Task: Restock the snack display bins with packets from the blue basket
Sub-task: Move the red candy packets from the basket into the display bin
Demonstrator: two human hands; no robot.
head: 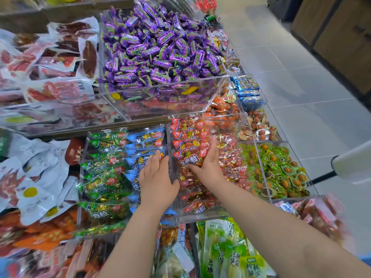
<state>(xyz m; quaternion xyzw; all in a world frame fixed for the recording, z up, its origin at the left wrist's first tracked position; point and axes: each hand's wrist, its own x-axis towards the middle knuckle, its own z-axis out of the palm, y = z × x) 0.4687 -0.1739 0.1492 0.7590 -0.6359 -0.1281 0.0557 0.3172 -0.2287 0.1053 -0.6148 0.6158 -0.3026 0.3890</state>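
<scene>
Your right grip (208, 167) clasps the red packets (190, 137). Your left grip (156, 181) lies spread flat on the blue packets (144, 137). Risk: the glossy stack may slip and spill across the bin divider (168, 135).

The right hand (207, 167) grips a stack of red packets (190, 137) that hides part of its fingers, and the left hand (157, 182) covers part of the blue packets (144, 137). Blur smears the meat packs (50, 91) at the left edge and the pink packets (321, 215) at the right, where a white object (353, 165) is cut off.
</scene>
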